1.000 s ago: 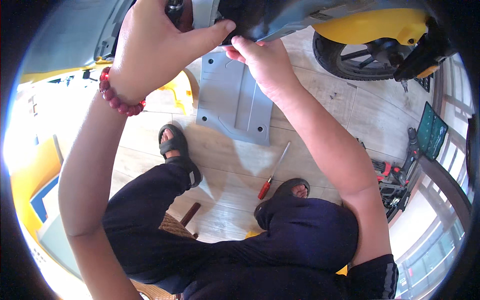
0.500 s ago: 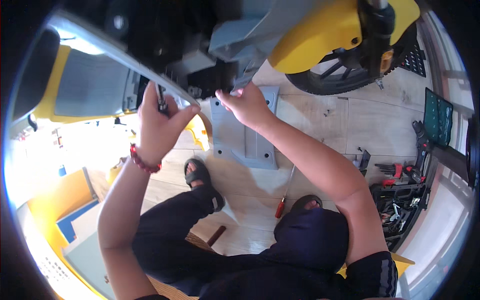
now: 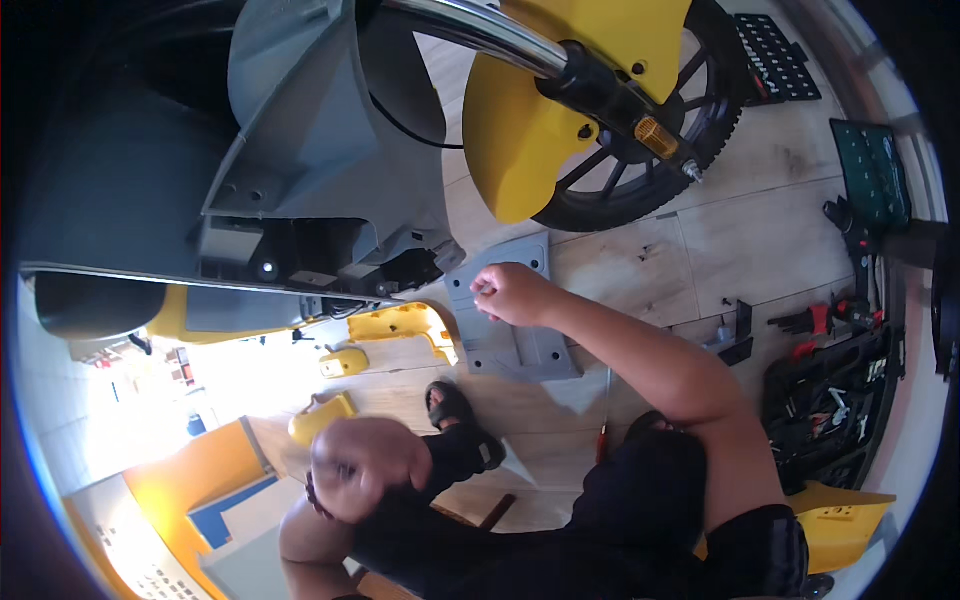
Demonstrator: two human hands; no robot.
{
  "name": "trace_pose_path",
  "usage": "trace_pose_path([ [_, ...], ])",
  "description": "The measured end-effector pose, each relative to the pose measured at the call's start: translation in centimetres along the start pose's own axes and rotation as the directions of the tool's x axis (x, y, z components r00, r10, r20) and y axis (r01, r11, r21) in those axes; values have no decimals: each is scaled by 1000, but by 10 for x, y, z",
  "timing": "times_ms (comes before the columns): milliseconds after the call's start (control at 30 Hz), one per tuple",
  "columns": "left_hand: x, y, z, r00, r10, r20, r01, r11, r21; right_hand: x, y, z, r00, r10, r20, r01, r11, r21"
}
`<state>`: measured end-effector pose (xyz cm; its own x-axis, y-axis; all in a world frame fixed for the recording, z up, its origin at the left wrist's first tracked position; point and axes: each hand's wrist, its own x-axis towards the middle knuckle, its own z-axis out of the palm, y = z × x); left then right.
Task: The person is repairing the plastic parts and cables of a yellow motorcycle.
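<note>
My right hand (image 3: 510, 295) is raised over a grey plastic panel (image 3: 530, 355) on the floor, below and right of the vehicle's grey bodywork (image 3: 300, 140) with its dark exposed underside (image 3: 340, 260). Its fingers are curled, pinched on something too small to make out. My left hand (image 3: 368, 465) is lower, near my lap, blurred, with fingers curled round something I cannot make out. A yellow mudguard (image 3: 510, 130), chrome fork tube (image 3: 500, 35) and black wheel (image 3: 680, 160) show at the top.
Yellow plastic parts (image 3: 395, 325) lie beyond my left hand. A red-handled screwdriver (image 3: 602, 440) lies by my right foot. An open tool case (image 3: 820, 400), a green tool pouch (image 3: 870, 170) and a socket tray (image 3: 775, 55) line the right. Another yellow panel (image 3: 845, 530) is at lower right.
My left hand has left the bodywork and come down toward my lap. My right hand has also moved away from the underside. The view has shifted, showing more of fork and wheel.
</note>
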<state>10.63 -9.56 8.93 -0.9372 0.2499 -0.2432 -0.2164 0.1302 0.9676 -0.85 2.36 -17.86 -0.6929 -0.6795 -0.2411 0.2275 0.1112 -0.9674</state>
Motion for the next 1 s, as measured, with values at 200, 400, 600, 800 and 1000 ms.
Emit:
trace_pose_path([
  [200, 45, 53, 85, 713, 635, 299, -433, 733, -524, -3, 0, 3, 999, 2, 46, -2, 1000, -6],
  [400, 81, 46, 115, 459, 830, 317, -625, 555, -549, -12, -1, -1, 996, 35, 82, -33, 999, -24],
  [600, 81, 52, 123, 440, 862, 250, -588, 487, -645, -18, -6, -8, 995, -4, 97, 7, 999, -32],
  [800, 88, 48, 120, 476, 808, 348, -518, 577, -631, -22, -4, -15, 998, 14, 65, -13, 1000, -23],
  [1000, 87, 46, 117, 539, 748, 387, -440, 642, -628, -28, 10, -25, 999, -15, 32, 15, 1000, 4],
])
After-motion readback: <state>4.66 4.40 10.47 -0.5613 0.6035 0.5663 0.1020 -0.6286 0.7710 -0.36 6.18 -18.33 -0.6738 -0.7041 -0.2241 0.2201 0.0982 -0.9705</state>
